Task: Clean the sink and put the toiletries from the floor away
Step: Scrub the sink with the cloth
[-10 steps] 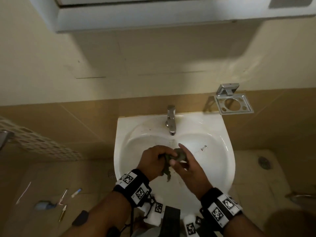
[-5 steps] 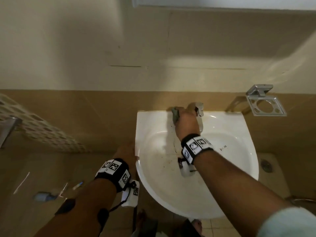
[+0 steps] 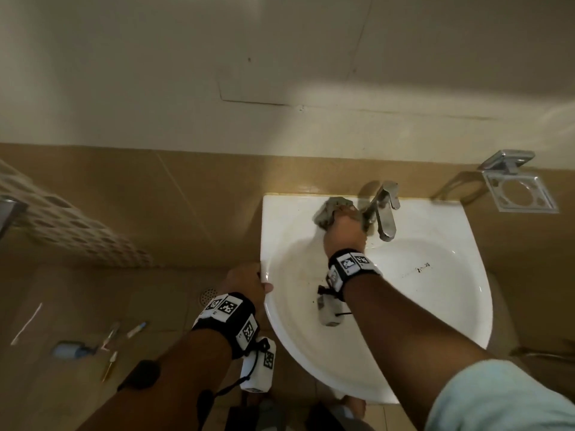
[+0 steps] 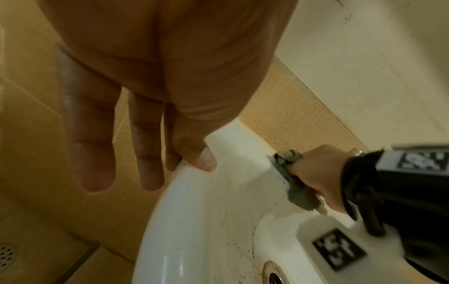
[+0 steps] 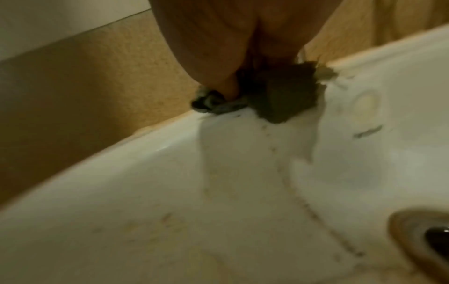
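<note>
The right hand (image 3: 343, 227) is closed around a grey-green rag (image 3: 326, 211), pressing it on the sink (image 3: 404, 321) deck at the back rim, just at 9 o'clock of the tap (image 3: 384, 213). The left hand (image 3: 245, 281) rests on the sink's rim at 9 o'clock, thumb on top, fingers (image 4: 94, 146) straight and hanging outside the edge, holding nothing. Dark specks dot the bowl near the drain (image 4: 273, 274); a dark mark (image 3: 423, 269) lies at 3 o'clock of the bowl. The toiletries (image 3: 93, 343) lie on the floor (image 3: 46, 384), well apart from the sink at 8 o'clock. A metal holder (image 3: 519, 191) hangs on the wall at 2 o'clock.
</note>
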Motion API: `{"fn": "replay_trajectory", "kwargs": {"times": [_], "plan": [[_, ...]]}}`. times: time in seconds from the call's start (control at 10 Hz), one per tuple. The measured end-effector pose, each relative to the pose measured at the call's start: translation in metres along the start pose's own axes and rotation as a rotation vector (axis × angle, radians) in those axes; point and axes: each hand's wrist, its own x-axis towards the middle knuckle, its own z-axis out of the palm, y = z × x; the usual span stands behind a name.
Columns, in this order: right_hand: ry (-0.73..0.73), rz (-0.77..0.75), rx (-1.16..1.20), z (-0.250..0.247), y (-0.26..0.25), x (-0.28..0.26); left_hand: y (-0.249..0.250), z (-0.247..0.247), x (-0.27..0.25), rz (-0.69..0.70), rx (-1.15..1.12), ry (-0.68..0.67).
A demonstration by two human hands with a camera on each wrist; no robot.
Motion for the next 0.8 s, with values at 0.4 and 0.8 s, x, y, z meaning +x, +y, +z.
{"fn": "replay_trajectory", "kwargs": {"times": [0.4, 0.8], "plan": [[-0.087, -0.607, 0.082, 0.016, -0.047, -0.009, 0.009, 0.003, -0.001, 0.007, 0.080, 0.019], [-0.157, -0.501, 0.044, 0.011, -0.062, 0.011, 0.008, 0.003, -0.005, 0.011, 0.084, 0.022]]}}
